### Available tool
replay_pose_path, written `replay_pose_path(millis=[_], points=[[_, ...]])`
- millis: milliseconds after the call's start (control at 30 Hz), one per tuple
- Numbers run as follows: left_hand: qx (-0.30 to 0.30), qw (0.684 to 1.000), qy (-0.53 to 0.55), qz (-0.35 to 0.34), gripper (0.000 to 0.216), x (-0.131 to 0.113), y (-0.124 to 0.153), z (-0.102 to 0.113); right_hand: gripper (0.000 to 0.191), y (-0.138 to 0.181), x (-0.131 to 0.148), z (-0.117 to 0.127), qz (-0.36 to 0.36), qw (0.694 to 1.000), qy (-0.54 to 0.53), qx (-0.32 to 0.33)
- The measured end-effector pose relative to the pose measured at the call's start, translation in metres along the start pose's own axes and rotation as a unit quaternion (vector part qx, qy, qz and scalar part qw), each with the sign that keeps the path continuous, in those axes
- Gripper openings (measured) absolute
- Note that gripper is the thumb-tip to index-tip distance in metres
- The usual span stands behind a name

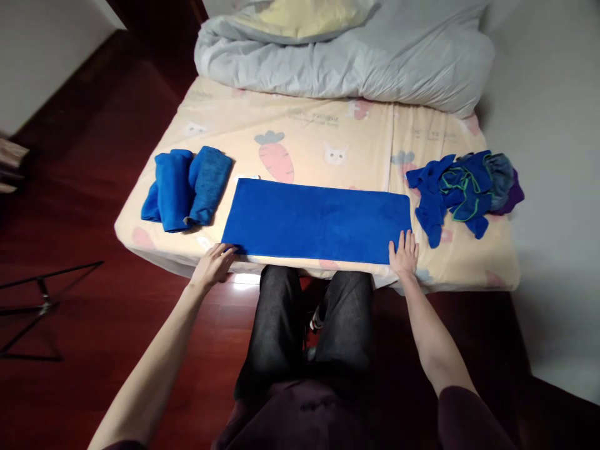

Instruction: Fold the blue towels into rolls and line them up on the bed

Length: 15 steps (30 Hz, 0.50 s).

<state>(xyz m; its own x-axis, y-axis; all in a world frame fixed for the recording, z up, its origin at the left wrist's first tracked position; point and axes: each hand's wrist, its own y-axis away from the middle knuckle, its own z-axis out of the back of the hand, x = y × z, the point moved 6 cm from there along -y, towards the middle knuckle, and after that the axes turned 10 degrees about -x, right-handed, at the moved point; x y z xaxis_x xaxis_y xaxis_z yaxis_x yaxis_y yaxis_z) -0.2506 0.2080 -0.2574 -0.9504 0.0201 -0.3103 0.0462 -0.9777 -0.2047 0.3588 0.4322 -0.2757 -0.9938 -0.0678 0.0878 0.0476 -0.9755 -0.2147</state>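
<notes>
A long blue towel (pixel 316 219) lies flat, folded lengthwise, along the near edge of the bed (pixel 328 140). My left hand (pixel 213 264) rests at its near left corner, fingers curled on the towel's edge. At the near right corner my right hand (pixel 404 253) lies flat with fingers spread, pressing the towel down. Neither hand lifts the cloth.
Two rolled blue towels (pixel 187 186) sit on the bed at the left. A heap of crumpled blue cloths (pixel 466 187) lies at the right. A grey duvet (pixel 347 53) is bunched at the far end. Dark wood floor and a black stand (pixel 42 306) are left of me.
</notes>
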Motion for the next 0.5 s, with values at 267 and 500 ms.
replay_pose_path(millis=[267,500], points=[[-0.007,0.999,-0.036,-0.027,0.036,0.0,0.001,0.012,0.073,0.0,-0.002,-0.003,0.002,1.0,0.002,-0.002],[-0.002,0.997,-0.068,0.024,0.033,0.0,-0.005,0.004,0.073,-0.001,0.0,0.0,-0.003,1.0,-0.016,0.001]])
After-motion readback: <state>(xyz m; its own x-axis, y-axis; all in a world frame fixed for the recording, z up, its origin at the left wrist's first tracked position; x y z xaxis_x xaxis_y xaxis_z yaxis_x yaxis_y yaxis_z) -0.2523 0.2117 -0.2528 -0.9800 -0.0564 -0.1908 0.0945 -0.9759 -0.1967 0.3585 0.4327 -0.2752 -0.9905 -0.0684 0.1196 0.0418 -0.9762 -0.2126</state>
